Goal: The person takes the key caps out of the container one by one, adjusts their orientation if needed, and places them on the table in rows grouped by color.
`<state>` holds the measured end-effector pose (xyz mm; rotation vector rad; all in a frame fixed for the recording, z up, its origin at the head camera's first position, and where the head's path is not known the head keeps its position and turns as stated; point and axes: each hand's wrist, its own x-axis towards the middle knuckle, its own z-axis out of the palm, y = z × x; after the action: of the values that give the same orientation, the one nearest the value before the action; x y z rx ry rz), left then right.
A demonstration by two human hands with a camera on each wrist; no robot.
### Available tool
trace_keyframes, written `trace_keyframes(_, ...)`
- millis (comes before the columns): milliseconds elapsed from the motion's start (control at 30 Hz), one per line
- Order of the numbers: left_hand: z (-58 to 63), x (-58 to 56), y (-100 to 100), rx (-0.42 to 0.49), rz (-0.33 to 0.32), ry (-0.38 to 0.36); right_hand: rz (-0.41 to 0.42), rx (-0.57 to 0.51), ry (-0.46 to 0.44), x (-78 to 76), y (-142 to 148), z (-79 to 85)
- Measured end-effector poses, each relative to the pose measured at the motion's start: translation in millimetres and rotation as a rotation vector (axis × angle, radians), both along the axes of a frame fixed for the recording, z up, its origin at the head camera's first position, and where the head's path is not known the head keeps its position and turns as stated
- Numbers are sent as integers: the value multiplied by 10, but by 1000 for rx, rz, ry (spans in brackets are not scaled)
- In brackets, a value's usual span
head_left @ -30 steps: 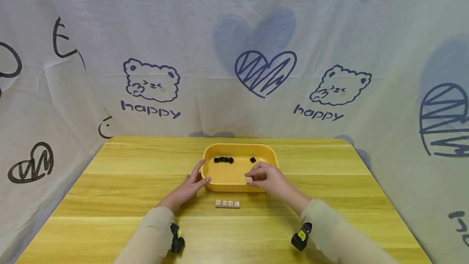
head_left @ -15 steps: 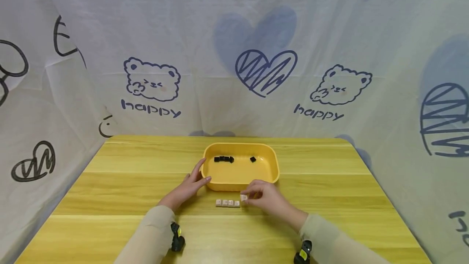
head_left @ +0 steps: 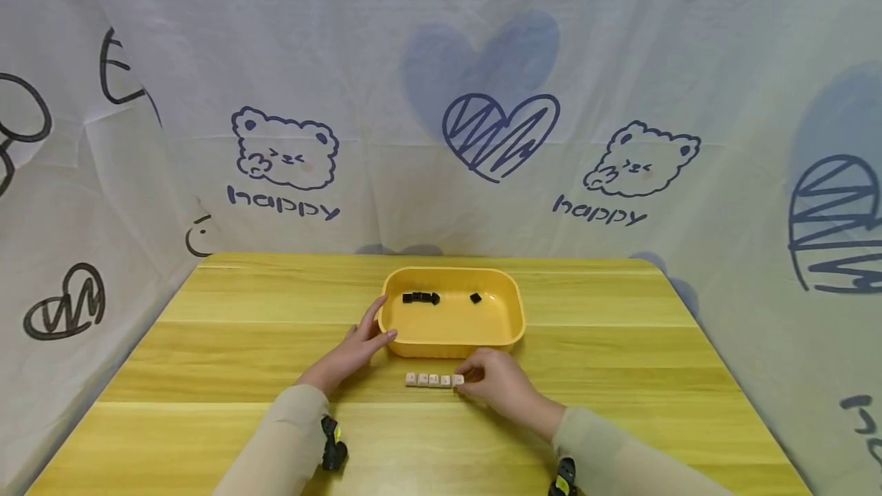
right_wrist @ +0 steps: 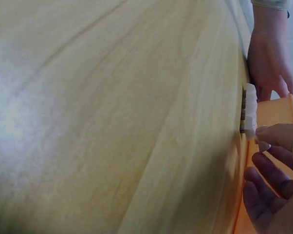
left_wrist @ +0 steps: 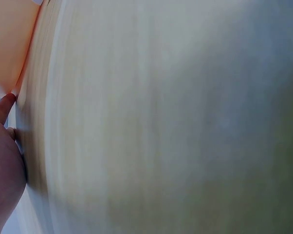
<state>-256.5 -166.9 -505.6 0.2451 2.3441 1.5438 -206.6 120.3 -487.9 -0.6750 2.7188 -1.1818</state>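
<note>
My right hand [head_left: 503, 383] pinches a white keycap [head_left: 458, 380] between thumb and finger, at the right end of a row of white keycaps [head_left: 428, 380] on the table. In the right wrist view the thumb and fingertips meet on that keycap [right_wrist: 264, 145], beside the row. Its other fingers are loosely bent. The yellow tray [head_left: 448, 350] stands just behind the row. With fingers spread, my left hand [head_left: 347, 358] touches the tray's left end, thumb near the front corner. The left wrist view catches only part of this hand [left_wrist: 4, 156] against the tray's wall.
Inside the tray, several black keycaps [head_left: 421, 298] line up at the back left, and a single black keycap [head_left: 475, 298] lies further right. The wooden table [head_left: 620, 343] extends on both sides. A printed cloth [head_left: 386, 174] hangs behind it.
My right hand has carried the white keycap out from over the tray, toward me, and down to the right end of the row. The left hand has stayed at the tray.
</note>
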Motion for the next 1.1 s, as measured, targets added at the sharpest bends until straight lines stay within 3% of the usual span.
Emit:
trace_keyframes(400, -7, -3, 11, -12, 11, -6, -37, 161, 78, -37, -61, -87)
trace_keyframes(1100, -41, 3, 0, -30, 17, -4, -38, 199, 120, -33, -90, -123)
